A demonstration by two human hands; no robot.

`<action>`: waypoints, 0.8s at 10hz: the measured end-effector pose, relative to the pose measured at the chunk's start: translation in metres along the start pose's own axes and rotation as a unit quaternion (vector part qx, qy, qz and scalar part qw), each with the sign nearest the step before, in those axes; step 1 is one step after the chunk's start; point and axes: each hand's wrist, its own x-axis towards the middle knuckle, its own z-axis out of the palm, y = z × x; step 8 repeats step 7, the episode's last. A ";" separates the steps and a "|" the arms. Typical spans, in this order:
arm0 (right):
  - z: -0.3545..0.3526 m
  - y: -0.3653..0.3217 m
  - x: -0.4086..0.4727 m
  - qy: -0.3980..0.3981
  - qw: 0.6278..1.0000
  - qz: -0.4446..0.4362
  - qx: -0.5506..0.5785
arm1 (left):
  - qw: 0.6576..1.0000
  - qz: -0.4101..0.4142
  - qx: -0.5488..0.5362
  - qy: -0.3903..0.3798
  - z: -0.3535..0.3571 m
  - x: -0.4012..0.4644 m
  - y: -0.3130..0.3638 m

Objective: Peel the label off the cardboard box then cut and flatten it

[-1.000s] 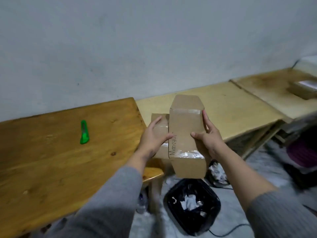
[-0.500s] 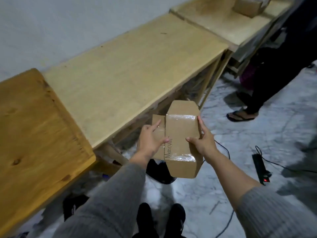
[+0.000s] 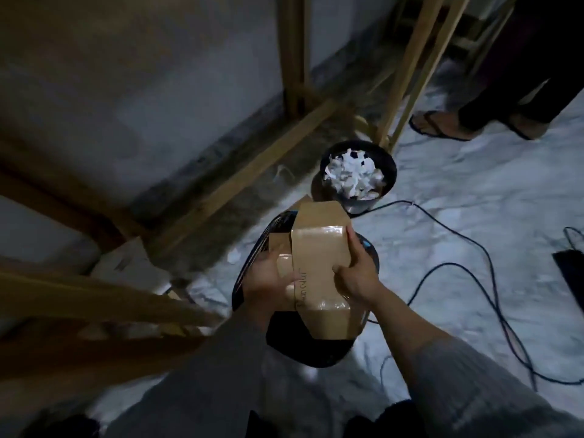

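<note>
**Flattened box held over the dark bin**

At the far left we see the underside of a wooden desk (image 3: pixel 104 298), its rails and legs crossing the shadowed wall, with a pale slab of cardboard (image 3: pixel 132 267) lying on the floor beneath it.

Moving toward the centre, our left hand (image 3: pixel 268 279) comes in on a grey sleeve and holds the left edge of the cardboard box (image 3: pixel 319 273); its grip is closed on the box, thumb on the front face, the other fingers hidden behind the panel. The box is flattened, a long brown piece with tapered flaps at top and bottom, glossy tape across it and dark handwriting along its left side. We hold it in the air, directly above a dark bin (image 3: pixel 313 346) that stands on the marbled floor.

Our right hand (image 3: pixel 357 276) grips the box's right edge, fingers curled round it.

Further back, just beyond the box, a second black bin (image 3: pixel 357 172) is full of crumpled white paper. Black cables (image 3: pixel 467 248) trail across the floor to the right, and at the upper right another person's foot in a sandal (image 3: pixel 439 124) stands near the desk legs.
</note>
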 end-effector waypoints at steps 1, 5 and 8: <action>0.023 0.044 0.035 0.006 1.000 0.010 0.015 | 1.000 0.005 0.025 -0.006 0.045 0.040 -0.031; 0.075 0.124 0.069 0.025 0.989 0.056 -0.138 | 0.997 -0.026 0.002 -0.067 0.132 0.079 -0.093; 0.051 0.083 0.062 0.069 0.989 0.075 -0.110 | 0.993 -0.044 0.087 -0.069 0.084 0.059 -0.046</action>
